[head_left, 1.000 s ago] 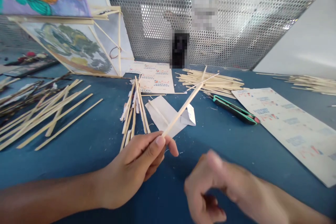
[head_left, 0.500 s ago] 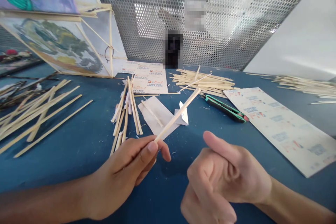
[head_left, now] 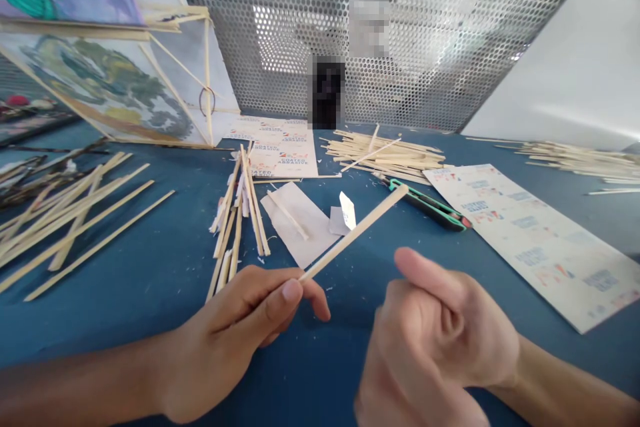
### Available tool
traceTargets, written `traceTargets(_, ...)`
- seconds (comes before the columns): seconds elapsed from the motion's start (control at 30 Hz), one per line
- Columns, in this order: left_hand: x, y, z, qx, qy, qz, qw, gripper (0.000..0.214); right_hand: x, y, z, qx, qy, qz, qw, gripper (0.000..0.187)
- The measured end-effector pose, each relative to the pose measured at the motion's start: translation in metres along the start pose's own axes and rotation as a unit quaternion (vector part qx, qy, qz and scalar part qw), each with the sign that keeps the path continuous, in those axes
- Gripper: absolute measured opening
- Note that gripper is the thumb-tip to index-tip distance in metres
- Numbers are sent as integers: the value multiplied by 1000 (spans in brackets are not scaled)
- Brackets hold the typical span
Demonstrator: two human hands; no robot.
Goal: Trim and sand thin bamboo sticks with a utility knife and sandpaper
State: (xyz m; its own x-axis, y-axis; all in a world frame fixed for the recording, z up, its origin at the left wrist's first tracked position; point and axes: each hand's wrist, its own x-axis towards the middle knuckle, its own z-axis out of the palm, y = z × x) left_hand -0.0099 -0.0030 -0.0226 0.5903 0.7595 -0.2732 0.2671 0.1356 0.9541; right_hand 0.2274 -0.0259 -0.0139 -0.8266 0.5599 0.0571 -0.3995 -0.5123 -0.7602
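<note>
My left hand (head_left: 240,333) pinches one end of a thin bamboo stick (head_left: 355,232) between thumb and fingers. The stick slants up and to the right above the blue table (head_left: 165,267). My right hand (head_left: 435,340) hovers just right of it, curled into a loose fist with the thumb raised, and I see nothing in it. A small white paper piece (head_left: 305,220) with a short stick on it lies beyond the hands, next to a folded white tag (head_left: 347,210).
A small pile of sticks (head_left: 237,213) lies left of the paper. More sticks lie at the left (head_left: 75,220), back centre (head_left: 390,153) and far right (head_left: 580,159). A green-black cutter (head_left: 430,205), sticker sheets (head_left: 535,240) and painted kites (head_left: 115,87) surround them. Perforated metal panel behind.
The stick in my left hand has swung lower and to the right. My right hand has risen from a blurred position into a steady curled fist beside it.
</note>
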Motion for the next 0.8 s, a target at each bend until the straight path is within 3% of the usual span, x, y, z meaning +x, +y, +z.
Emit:
traceTargets(0.1, 1, 3, -1, 10, -30, 8, 999, 55, 3, 3, -8, -94, 149, -94, 980, 66)
traceTargets(0.2, 0, 7, 0, 57, -41, 8, 997, 52, 4, 6, -15, -229, 287, -148, 918, 40)
traceTargets(0.3, -1, 10, 0, 112, -26, 38, 993, 43, 4, 7, -18, -298, 340, -184, 873, 27)
traceTargets(0.43, -2, 13, -8, 168, 17, 133, 977, 28, 5, 4, -20, -240, 411, -246, 844, 30)
traceTargets(0.6, -4, 13, -17, 298, 73, 284, 909, 8, 8, 3, -21, -221, 446, -265, 826, 30)
traceTargets(0.7, -6, 12, -17, 363, 116, 365, 849, 7, 6, 1, -19, -225, 433, -261, 833, 32)
traceTargets(0.8, -9, 10, -15, 414, 160, 411, 796, 10, 2, 0, -16, -247, 391, -218, 859, 40)
